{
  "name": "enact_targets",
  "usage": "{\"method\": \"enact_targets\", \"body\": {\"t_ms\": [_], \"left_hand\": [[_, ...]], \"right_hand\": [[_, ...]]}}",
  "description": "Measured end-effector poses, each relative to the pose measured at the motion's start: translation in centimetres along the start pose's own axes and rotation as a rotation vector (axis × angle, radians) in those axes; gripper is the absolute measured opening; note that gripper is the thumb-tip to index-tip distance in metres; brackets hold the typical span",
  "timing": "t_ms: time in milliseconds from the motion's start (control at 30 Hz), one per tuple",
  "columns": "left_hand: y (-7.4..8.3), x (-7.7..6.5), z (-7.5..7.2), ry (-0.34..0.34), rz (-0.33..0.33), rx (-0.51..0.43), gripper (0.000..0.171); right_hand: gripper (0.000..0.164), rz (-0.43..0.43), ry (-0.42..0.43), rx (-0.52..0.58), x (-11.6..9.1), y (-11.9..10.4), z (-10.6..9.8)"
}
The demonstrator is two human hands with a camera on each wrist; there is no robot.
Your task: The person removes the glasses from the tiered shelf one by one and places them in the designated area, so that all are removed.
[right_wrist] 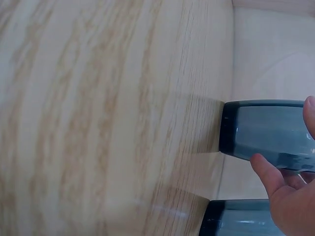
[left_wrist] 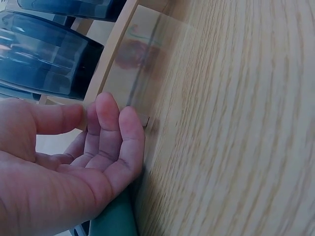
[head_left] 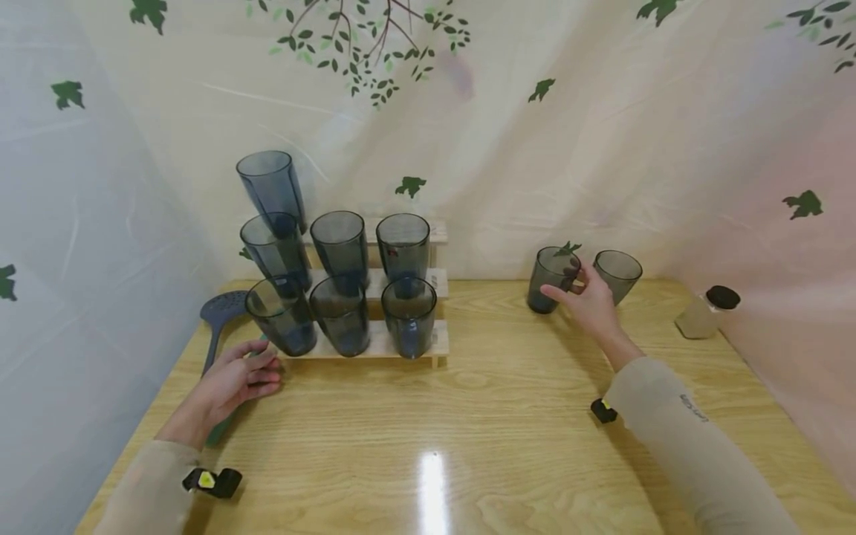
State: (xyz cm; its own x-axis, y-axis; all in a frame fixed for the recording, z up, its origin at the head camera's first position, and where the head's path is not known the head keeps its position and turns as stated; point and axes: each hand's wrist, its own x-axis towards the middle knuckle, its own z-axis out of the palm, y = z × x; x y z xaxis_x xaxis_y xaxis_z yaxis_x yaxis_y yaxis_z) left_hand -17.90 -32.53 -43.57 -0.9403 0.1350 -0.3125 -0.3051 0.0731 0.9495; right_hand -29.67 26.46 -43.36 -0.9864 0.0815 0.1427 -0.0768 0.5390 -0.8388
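Note:
My right hand [head_left: 591,301] grips a dark tinted drinking glass [head_left: 543,286] at the table's back right, thumb across its near side and fingers at its right. In the right wrist view the upright glass [right_wrist: 266,129] has its base close over the wood. A second tinted glass [head_left: 618,271] stands just right of that hand. My left hand [head_left: 234,383] holds nothing, its fingers loosely bent beside the left end of a tiered wooden rack [head_left: 438,342]. Its fingertips overlap the rack's lowest shelf edge in the left wrist view. Several matching glasses [head_left: 409,319] stand in rows on the rack.
Left of the rack lies a dark slotted turner [head_left: 224,306], with a green handle [left_wrist: 114,219] under my left hand. A small jar with a black lid [head_left: 722,299] sits near the table's right edge. Patterned cloth [head_left: 501,148] hangs behind the table.

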Motion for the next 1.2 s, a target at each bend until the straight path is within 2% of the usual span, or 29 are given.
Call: {"method": "enact_targets", "body": {"t_ms": [200, 667, 833, 1000, 1200], "left_hand": [[0.1, 0.0, -0.1, -0.001, 0.006, 0.003, 0.061], [0.2, 0.1, -0.1, 0.000, -0.017, 0.028, 0.063], [0.4, 0.0, -0.1, 0.002, -0.019, 0.030, 0.064], [0.4, 0.1, -0.1, 0.002, -0.022, 0.040, 0.061], [0.4, 0.2, -0.2, 0.007, -0.031, 0.045, 0.056]], "right_hand": [[0.107, 0.021, -0.044, -0.014, -0.2, 0.0, -0.2], [0.113, 0.033, -0.056, -0.029, -0.2, -0.3, -0.2], [0.114, -0.009, -0.031, -0.045, -0.2, -0.6, -0.2], [0.111, -0.076, -0.043, -0.041, -0.4, -1.3, -0.6], [0.101, -0.173, -0.022, -0.171, -0.3, -3.0, -1.3]]}}
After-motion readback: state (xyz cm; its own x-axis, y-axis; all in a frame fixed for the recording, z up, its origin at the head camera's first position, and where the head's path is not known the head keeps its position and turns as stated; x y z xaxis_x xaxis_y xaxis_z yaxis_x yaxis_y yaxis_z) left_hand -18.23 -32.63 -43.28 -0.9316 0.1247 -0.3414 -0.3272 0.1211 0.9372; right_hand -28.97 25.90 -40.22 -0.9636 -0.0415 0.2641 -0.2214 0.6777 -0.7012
